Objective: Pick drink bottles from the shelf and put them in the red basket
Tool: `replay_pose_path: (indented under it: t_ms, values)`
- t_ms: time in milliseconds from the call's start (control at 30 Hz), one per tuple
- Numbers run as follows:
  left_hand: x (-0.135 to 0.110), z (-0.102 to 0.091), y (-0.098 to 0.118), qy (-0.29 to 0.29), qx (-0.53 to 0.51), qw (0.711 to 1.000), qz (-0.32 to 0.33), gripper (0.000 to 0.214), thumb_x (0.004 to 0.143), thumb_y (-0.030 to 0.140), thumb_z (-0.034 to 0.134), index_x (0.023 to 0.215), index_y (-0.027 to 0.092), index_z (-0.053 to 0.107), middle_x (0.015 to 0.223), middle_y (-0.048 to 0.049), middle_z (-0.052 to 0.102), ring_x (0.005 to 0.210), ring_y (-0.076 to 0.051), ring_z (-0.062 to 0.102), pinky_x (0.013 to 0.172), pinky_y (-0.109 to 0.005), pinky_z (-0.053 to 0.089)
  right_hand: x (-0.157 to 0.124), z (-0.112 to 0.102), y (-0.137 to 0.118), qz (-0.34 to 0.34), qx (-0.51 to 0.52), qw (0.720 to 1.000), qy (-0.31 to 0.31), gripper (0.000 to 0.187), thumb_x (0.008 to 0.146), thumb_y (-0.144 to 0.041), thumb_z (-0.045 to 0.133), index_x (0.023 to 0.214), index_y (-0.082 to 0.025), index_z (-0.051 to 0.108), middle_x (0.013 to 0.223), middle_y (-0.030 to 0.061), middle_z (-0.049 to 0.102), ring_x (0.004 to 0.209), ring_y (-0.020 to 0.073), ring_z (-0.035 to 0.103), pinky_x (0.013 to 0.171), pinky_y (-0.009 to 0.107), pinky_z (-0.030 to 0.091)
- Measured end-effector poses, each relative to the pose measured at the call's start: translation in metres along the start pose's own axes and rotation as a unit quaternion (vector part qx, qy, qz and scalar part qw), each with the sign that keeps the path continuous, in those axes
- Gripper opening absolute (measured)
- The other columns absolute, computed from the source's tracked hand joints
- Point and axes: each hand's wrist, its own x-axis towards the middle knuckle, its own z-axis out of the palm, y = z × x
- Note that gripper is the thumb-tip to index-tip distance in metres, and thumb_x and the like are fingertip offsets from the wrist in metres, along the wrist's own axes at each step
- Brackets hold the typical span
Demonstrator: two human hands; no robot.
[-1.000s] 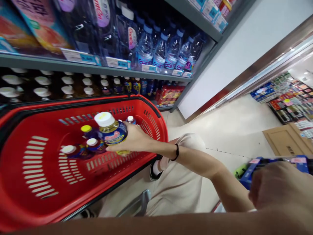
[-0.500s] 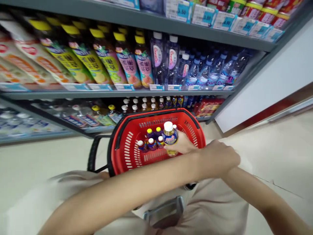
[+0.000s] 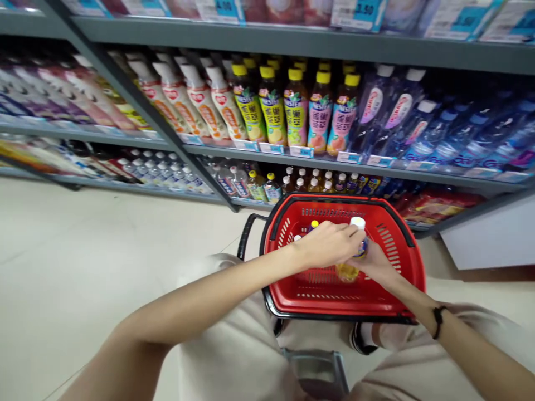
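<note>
A small drink bottle (image 3: 346,272) with a white cap, a dark blue label and yellow liquid is held, slightly tilted, over the red shopping basket (image 3: 334,307). My right hand (image 3: 378,262) is wrapped round its right side. From the left, my left hand (image 3: 334,243) grips the same bottle just below the cap, its fingers curled and covering part of the label. Behind my left hand, a yellow-capped bottle (image 3: 314,225) and a white cap show inside the basket; the rest of the basket's contents is hidden by the hand and forearm.
The basket's black handle (image 3: 246,234) sticks out on its left. Shelves (image 3: 267,153) of drink bottles rise close behind, with small white-capped bottles (image 3: 314,184) on the low shelf. A grey stool-like object (image 3: 315,367) stands between my legs. Pale floor (image 3: 104,250) lies to the left.
My left hand has gone from above my right wrist to the bottle and now grips it alongside my right hand. The view has swung left, so the shelves and basket appear farther right.
</note>
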Motion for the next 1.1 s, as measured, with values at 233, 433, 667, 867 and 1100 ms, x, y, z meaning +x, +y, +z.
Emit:
replay_pose_path:
  t_ms: [233,433,667,867,1100]
  values:
    - [-0.027,-0.003,-0.036,-0.015,-0.129,0.979,-0.156,0.049,0.108,0.059,0.040,0.122,0.013,0.051,0.090,-0.0100,0.075,0.082,-0.030,0.075,0.064,-0.032,0.046,0.005,0.017,-0.013,0.122,0.095,0.986,-0.063,0.049,0.062,-0.038,0.092,0.102,-0.017,0.072,0.101,0.0120,0.082,0.092,0.0327,0.079,0.084,0.046,0.065]
    - [-0.031,0.009,-0.053,0.021,-0.228,0.955,-0.187,0.057,0.097,0.072,0.052,0.107,0.016,0.057,0.096,-0.0113,0.074,0.083,-0.028,0.073,0.066,-0.033,0.047,0.006,0.029,-0.030,0.156,0.144,0.973,-0.094,0.050,0.063,-0.043,0.090,0.104,-0.022,0.071,0.106,0.0111,0.082,0.099,0.0334,0.079,0.089,0.046,0.065]
    - [-0.022,0.036,-0.065,0.054,-0.473,0.847,-0.238,0.050,0.084,0.063,0.075,0.090,0.015,0.064,0.080,-0.0033,0.069,0.073,-0.017,0.063,0.063,-0.027,0.045,0.003,0.030,-0.028,0.196,0.152,0.967,-0.052,0.048,0.062,-0.045,0.091,0.101,-0.025,0.071,0.104,0.0107,0.081,0.104,0.0365,0.078,0.096,0.051,0.063]
    - [-0.012,0.051,-0.055,0.099,-0.553,0.775,-0.288,0.048,0.078,0.056,0.083,0.094,0.014,0.066,0.089,-0.0057,0.073,0.079,-0.018,0.066,0.068,-0.029,0.052,0.009,0.028,-0.030,0.186,0.184,0.964,-0.053,0.045,0.063,-0.045,0.090,0.098,-0.025,0.069,0.111,0.0102,0.079,0.109,0.0352,0.076,0.097,0.050,0.062]
    - [-0.007,0.041,-0.067,0.096,-0.668,0.698,-0.240,0.041,0.084,0.050,0.079,0.095,0.014,0.062,0.088,-0.0041,0.072,0.072,-0.013,0.065,0.064,-0.025,0.051,0.011,0.022,-0.035,0.186,0.185,0.964,-0.041,0.051,0.066,-0.043,0.088,0.108,-0.024,0.066,0.113,0.0082,0.079,0.106,0.0306,0.076,0.096,0.045,0.062]
